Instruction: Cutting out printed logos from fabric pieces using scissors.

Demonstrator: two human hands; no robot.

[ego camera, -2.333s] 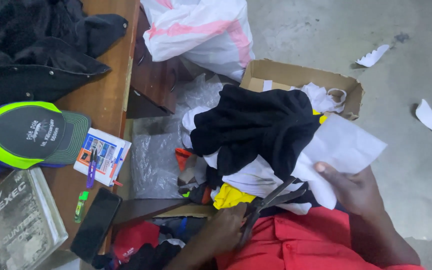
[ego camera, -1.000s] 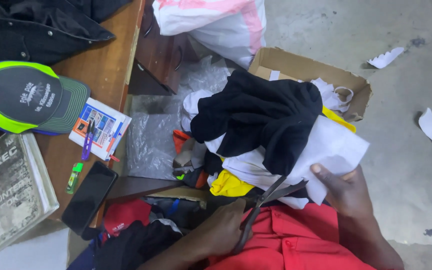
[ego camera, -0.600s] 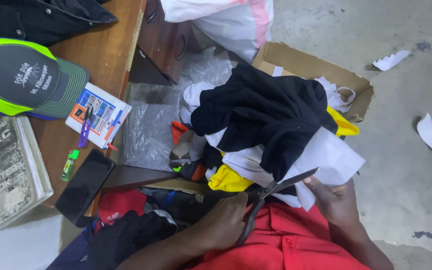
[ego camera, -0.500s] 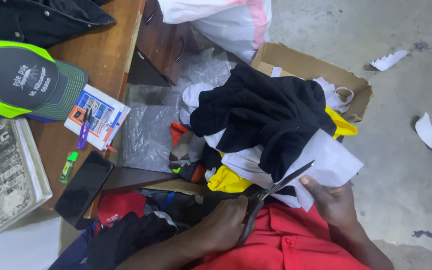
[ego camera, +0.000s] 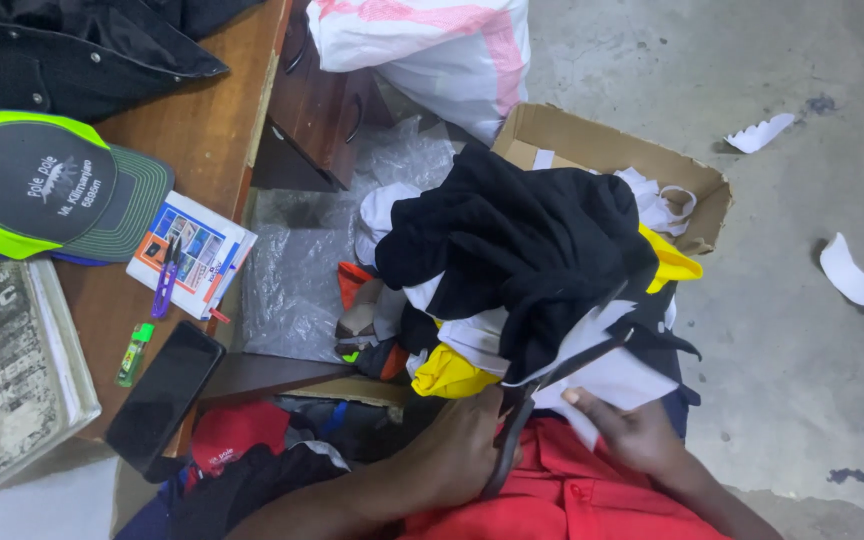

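Observation:
My left hand [ego camera: 457, 455] reaches in from the lower left and grips the handles of dark scissors [ego camera: 537, 400]. Their blades point up and right into a white sheet [ego camera: 622, 378]. My right hand [ego camera: 627, 432] pinches the lower edge of that sheet just right of the blades. The sheet lies on a heap of black [ego camera: 522, 235], white and yellow cloth [ego camera: 449, 372] piled over a cardboard box [ego camera: 612, 150]. A red garment [ego camera: 572, 495] covers my lap below both hands.
At the left, a wooden desk [ego camera: 217, 140] carries a green-brimmed cap [ego camera: 52, 190], a small printed box [ego camera: 192, 250], a black phone [ego camera: 164, 395], a green lighter [ego camera: 134, 352] and a book [ego camera: 7, 375]. A white-and-pink bag [ego camera: 432, 50] stands behind. White scraps [ego camera: 857, 280] lie on the concrete floor.
The scissors have swung up and their blades have gone further into the white sheet. My right hand has slid left, closer to the blades. The view has shifted slightly.

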